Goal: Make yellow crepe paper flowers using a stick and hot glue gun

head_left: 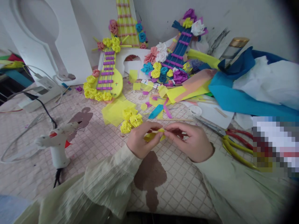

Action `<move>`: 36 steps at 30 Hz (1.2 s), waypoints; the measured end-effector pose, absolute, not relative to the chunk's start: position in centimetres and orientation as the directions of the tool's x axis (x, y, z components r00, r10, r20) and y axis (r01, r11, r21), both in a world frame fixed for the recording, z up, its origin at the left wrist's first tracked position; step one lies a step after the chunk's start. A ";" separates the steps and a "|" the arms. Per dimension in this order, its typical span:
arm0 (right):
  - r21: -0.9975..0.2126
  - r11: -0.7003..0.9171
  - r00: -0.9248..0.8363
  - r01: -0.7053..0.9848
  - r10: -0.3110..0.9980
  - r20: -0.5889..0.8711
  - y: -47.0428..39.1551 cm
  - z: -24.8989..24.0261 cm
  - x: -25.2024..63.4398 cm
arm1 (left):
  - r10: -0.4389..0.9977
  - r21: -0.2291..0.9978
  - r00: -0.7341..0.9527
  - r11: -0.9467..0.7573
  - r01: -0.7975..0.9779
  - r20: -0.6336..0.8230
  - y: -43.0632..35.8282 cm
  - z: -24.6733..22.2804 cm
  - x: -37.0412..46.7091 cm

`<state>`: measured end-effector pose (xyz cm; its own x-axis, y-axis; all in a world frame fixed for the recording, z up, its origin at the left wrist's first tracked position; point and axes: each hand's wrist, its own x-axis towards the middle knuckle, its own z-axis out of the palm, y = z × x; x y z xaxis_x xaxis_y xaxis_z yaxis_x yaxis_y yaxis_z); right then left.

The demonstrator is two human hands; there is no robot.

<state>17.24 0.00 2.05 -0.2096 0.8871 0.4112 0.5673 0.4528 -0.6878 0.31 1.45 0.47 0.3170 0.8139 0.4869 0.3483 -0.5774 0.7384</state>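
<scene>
Near the middle of the table, my left hand (142,141) pinches a small piece of yellow paper (150,136) between thumb and fingers. My right hand (195,141) meets it fingertip to fingertip and is closed on the same paper; a thin stick (185,134) pokes out between its fingers. The fingers hide much of the paper and stick. Just left of my left hand sit three crumpled yellow paper flowers (131,119). Behind them lie flat yellow paper sheets (114,112). Small paper scraps, including a blue strip (156,111), are scattered beyond my hands.
A white glue gun (59,143) stands at the left, its cable leading to a power strip (40,93). Yellow (109,77) and blue (178,51) flower-trimmed paper guitars lean at the back. Scissors (217,129) and yellow-handled pliers (235,152) lie right, below blue fabric-like sheets (231,91).
</scene>
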 end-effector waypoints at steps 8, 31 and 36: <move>-0.615 0.509 -0.232 0.602 0.849 0.476 -0.1 2.2 17.1 | 0.833 0.751 0.293 -0.551 0.365 0.469 1.2 0.6 0.3; -0.639 0.508 -0.142 0.578 0.833 0.534 -0.3 2.0 16.9 | 0.898 0.878 0.346 -0.379 0.291 0.273 1.4 0.9 0.4; -0.604 0.513 -0.152 0.610 0.824 0.546 -0.2 2.2 16.8 | 0.873 0.849 0.365 -0.439 0.295 0.325 1.2 1.3 0.4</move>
<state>16.85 -0.22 2.17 -0.1518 0.8237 0.5464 0.6096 0.5132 -0.6042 0.41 1.22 1.31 0.3645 0.8725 0.3252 0.2947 -0.4394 0.8485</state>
